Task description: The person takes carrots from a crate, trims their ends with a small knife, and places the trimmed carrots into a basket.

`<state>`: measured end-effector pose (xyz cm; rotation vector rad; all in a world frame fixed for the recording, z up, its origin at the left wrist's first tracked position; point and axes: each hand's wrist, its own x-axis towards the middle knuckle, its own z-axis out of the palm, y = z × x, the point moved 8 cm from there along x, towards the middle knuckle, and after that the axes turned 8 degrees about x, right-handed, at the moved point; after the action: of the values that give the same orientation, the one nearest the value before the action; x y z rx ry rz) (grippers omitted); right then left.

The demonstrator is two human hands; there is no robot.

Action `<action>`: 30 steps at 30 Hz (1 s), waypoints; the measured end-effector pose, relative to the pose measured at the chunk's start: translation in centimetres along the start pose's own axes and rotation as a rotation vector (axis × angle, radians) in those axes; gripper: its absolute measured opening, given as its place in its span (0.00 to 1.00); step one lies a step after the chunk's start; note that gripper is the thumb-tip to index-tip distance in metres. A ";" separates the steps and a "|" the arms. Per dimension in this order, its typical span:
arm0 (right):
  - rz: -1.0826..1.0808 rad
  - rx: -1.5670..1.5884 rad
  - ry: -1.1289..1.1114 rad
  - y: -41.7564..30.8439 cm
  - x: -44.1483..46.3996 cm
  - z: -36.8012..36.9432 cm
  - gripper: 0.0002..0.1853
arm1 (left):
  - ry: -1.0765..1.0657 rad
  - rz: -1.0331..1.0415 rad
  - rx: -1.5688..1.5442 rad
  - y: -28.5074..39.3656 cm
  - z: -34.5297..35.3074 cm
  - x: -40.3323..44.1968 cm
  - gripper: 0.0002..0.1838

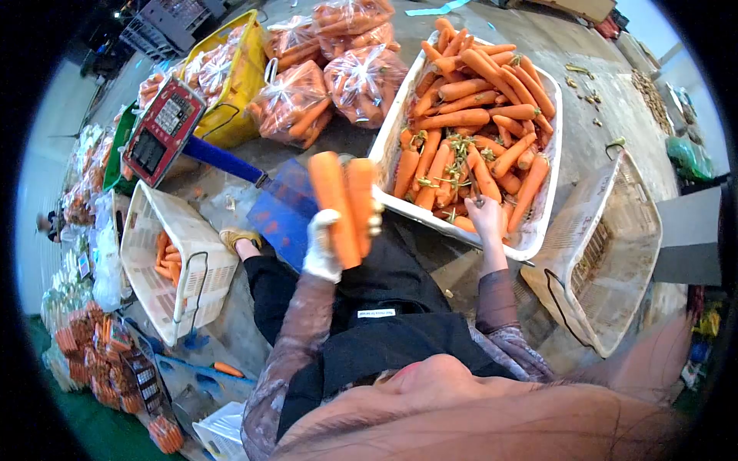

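My left hand [324,246], in a white glove, is closed around two thick carrots [336,201] held upright above my lap. My right hand [486,217] is bare and reaches over the near edge of a white crate [553,180] heaped with loose carrots [461,117]. Its fingers are wrapped round what looks like a small knife [472,178], whose thin dark blade points away from me over the carrots. Green stem bits [427,183] lie among the carrots near the blade.
Bagged carrots [292,100] stand beyond a blue platform scale [280,211] with a red display [163,131]. A yellow crate [244,84] holds more bags. A white crate [211,280] with some carrots is at left; another crate [615,253] tilts at right.
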<state>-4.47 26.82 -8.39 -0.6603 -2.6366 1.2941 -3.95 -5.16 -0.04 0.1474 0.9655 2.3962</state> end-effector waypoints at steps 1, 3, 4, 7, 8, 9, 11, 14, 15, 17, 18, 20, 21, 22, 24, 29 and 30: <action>0.010 -0.004 0.016 0.5 0.7 0.0 0.15 | 0.026 0.009 -0.052 1.6 -1.3 -1.1 0.48; 0.116 0.353 -0.072 1.9 2.3 0.5 0.12 | 0.094 0.128 -0.155 6.1 -4.8 -4.2 0.48; 0.066 0.498 -0.055 1.5 3.2 0.6 0.10 | 0.091 0.191 -0.341 7.9 -8.5 -6.1 0.42; 0.224 0.647 -0.146 -0.5 6.6 1.3 0.10 | 0.388 0.580 -0.110 18.3 -22.9 -15.5 0.16; 0.247 0.699 -0.194 -2.0 7.8 1.3 0.13 | 0.621 0.685 -0.193 21.3 -26.2 -19.3 0.20; 0.265 0.848 -0.170 -2.2 9.7 2.4 0.16 | 0.850 0.773 -0.241 23.9 -29.0 -23.3 0.23; 0.485 1.164 -0.205 -1.0 13.9 6.0 0.09 | 0.885 0.876 -0.505 27.1 -27.6 -24.2 0.42; 0.774 1.418 -0.074 -0.6 17.3 11.1 0.09 | 0.776 0.650 0.075 27.7 -23.1 -19.5 0.33; 0.778 1.434 0.032 -1.0 18.1 12.2 0.10 | 0.659 0.574 0.193 25.6 -20.3 -16.1 0.30; 0.737 1.442 0.102 -2.2 19.4 13.8 0.15 | 0.320 0.419 0.166 20.2 -14.3 -9.4 0.24; 0.762 1.445 0.164 -1.6 20.1 14.7 0.15 | 0.400 0.359 0.161 17.1 -12.9 -7.4 0.22; 0.789 1.443 0.220 -2.6 19.1 14.3 0.16 | 0.473 0.250 0.193 11.4 -10.2 -4.3 0.22; 0.800 1.422 0.184 -3.0 18.5 14.0 0.16 | 0.466 0.205 0.231 9.2 -9.3 -3.1 0.22; 0.809 1.395 0.149 -3.1 18.0 13.6 0.16 | 0.383 0.167 0.201 7.2 -8.2 -1.7 0.23; 0.749 1.541 -0.035 -4.6 16.9 12.2 0.15 | 0.269 0.082 0.128 4.6 -5.9 0.7 0.24; 0.532 1.257 -0.251 -8.2 7.6 4.9 0.17 | 0.087 -0.079 -0.132 0.2 -1.3 7.9 0.27; 0.461 1.169 -0.435 -8.2 6.2 4.4 0.17 | 0.066 -0.126 -0.177 -1.4 -0.8 9.4 0.29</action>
<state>-14.05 22.02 -5.21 -0.7955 -1.4135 2.9168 -11.49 0.17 -2.47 -0.0563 0.7623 2.3682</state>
